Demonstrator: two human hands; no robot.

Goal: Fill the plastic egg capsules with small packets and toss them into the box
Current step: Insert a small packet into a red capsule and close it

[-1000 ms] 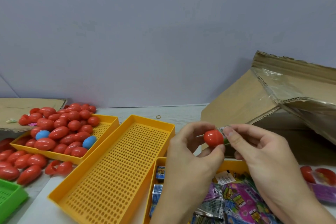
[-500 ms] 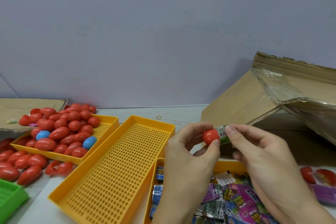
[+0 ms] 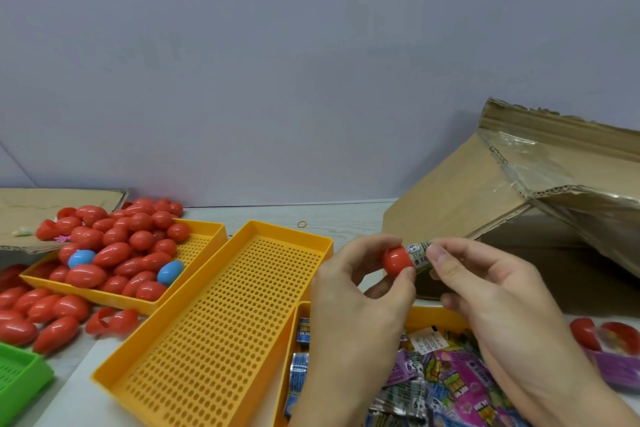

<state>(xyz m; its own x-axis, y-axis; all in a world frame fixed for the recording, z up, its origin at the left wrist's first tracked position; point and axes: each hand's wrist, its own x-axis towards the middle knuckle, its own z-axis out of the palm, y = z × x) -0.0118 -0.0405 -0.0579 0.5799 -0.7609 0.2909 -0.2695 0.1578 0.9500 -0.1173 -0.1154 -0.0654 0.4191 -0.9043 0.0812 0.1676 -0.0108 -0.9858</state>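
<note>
Pinching the red capsule half (image 3: pixel 397 260), the left hand (image 3: pixel 360 291) steadies while the right hand (image 3: pixel 485 291) grips the rolled packet (image 3: pixel 417 251), seemingly partway in; push straight, just beside the box (image 3: pixel 485 204).

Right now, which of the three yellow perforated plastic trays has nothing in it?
The long middle yellow perforated tray; the far-left tray holds red and blue egg capsules, the near tray holds packets.

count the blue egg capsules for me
2, both in the far-left yellow tray among the red ones: one blue egg at its left side, another nearer its right front. More may be buried under the pile.
</note>
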